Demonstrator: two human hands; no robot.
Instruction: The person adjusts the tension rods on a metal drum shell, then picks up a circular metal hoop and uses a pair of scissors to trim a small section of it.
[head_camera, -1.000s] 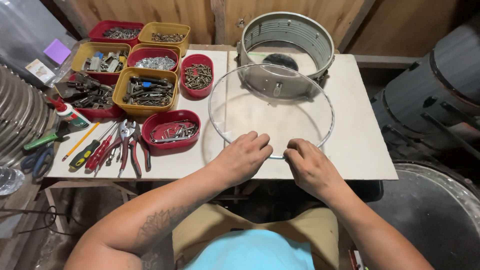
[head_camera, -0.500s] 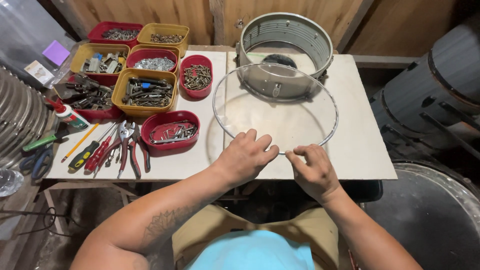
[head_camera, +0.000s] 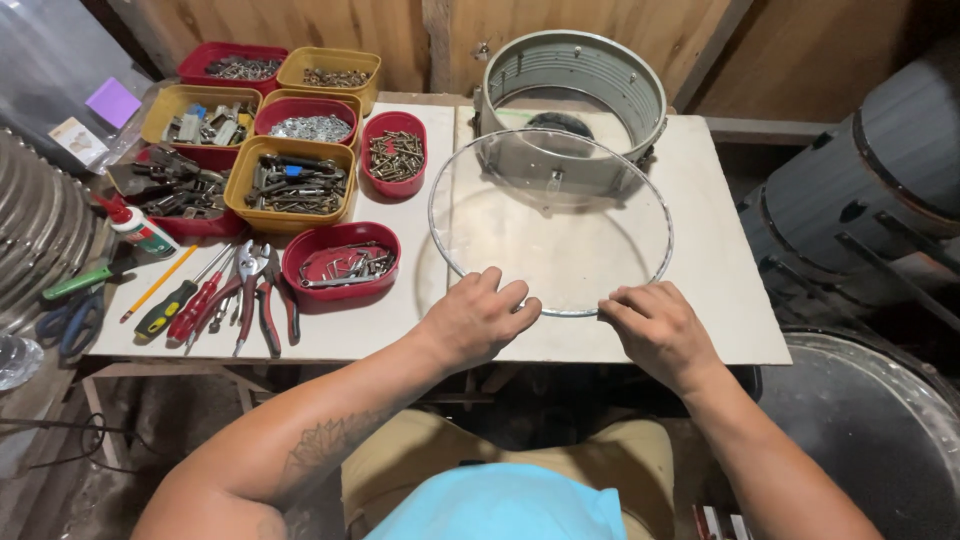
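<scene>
Both hands, left hand (head_camera: 478, 318) and right hand (head_camera: 655, 328), grip the clear drumhead (head_camera: 551, 222) at its near rim; it is not yet seated on the drum shell (head_camera: 572, 100).

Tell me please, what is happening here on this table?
A person is sitting at a white worktable and handling a clear round drumhead with a metal rim. The left hand and the right hand both grip its near edge. Its far edge leans against a grey snare drum shell standing at the back of the table. To the left there are red and yellow trays of screws and hardware, with pliers and screwdrivers lying beside them.
</scene>
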